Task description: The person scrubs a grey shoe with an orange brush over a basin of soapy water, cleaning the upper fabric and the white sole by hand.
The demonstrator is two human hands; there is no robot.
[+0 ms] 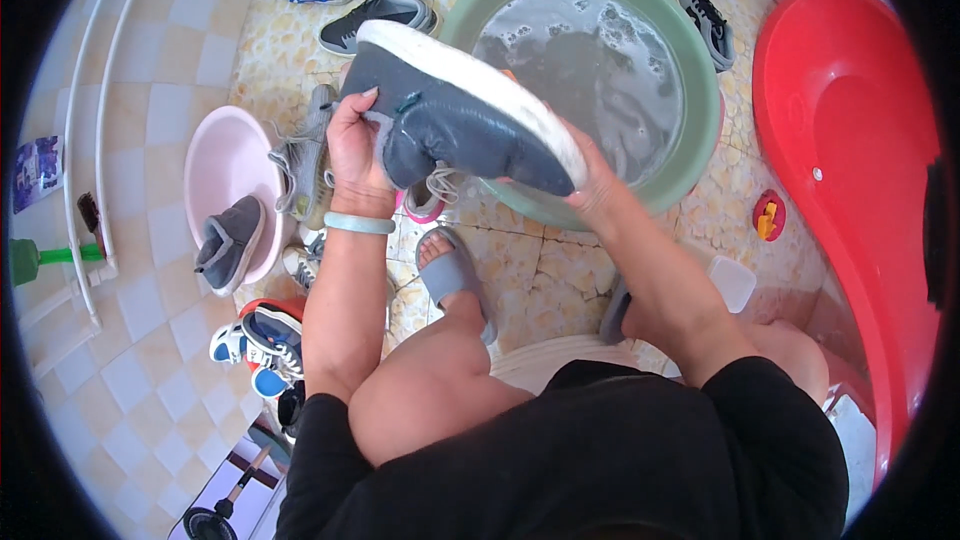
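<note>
A dark grey shoe (465, 130) with a thick white sole is held up in both hands, turned on its side, and looks wet. My left hand (355, 145) grips it at the heel and ankle opening, thumb on the collar. At the toe end, my right hand (592, 170) is closed round the shoe, its fingers mostly hidden behind it. Partly behind the shoe stands a large green basin (705, 130) of cloudy, foamy water (620, 80). A pale bangle (360, 224) circles my left wrist.
Left is a pink basin (205, 155) with a grey shoe (232, 240) on its rim. Several shoes stand at the far left; others are piled by the left wall. A black shoe (705, 20) lies beyond the green basin. A red tub (800, 90) lines the right side.
</note>
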